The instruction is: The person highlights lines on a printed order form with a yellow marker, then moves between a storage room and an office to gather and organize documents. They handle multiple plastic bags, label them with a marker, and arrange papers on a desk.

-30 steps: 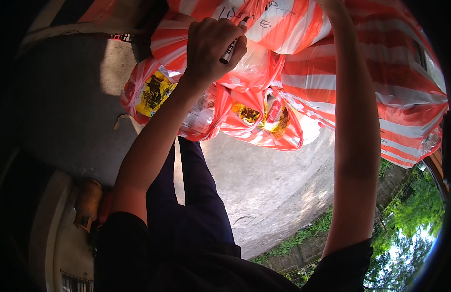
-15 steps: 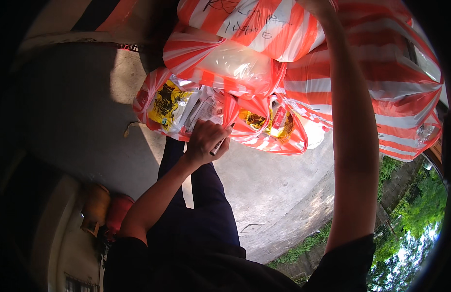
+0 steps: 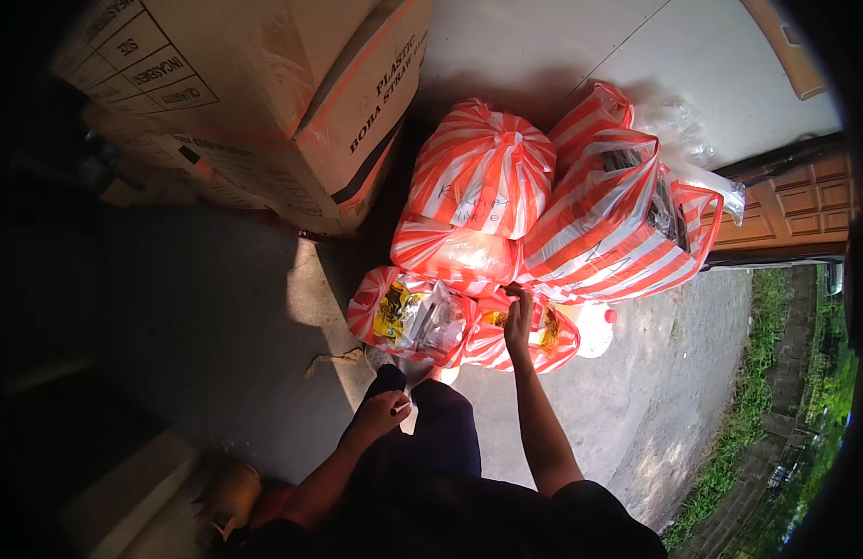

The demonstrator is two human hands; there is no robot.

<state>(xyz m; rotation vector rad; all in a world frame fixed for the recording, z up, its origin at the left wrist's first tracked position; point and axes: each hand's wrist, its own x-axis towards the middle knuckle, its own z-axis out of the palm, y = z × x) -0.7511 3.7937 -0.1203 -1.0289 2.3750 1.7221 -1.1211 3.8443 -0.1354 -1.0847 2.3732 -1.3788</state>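
Observation:
My left hand [image 3: 385,415] is closed around a marker pen [image 3: 400,409] just in front of my legs. My right hand [image 3: 518,321] reaches to the upper edge of a red-and-white striped plastic bag [image 3: 562,349] with yellow packets inside; its fingers are bent together, and what they grip is hidden. Left of it lies a similar bag [image 3: 362,303] holding yellow-and-black and silvery packs. Behind these are a striped bag with pale contents [image 3: 450,250] and, on top, a full, knotted striped bag [image 3: 478,163] with handwriting.
Large cardboard boxes [image 3: 348,130] are stacked at the back left. A bulging striped bag [image 3: 618,224] with dark contents stands at the right, by a pale wall [image 3: 581,47]. Beside the front bags is a white jug with a red cap [image 3: 595,331]. Grass edges the concrete [image 3: 650,373].
My right hand has come down from the top bag to the front right bag. The left hand has drawn back toward my body with the marker. The view has tilted up, showing the boxes.

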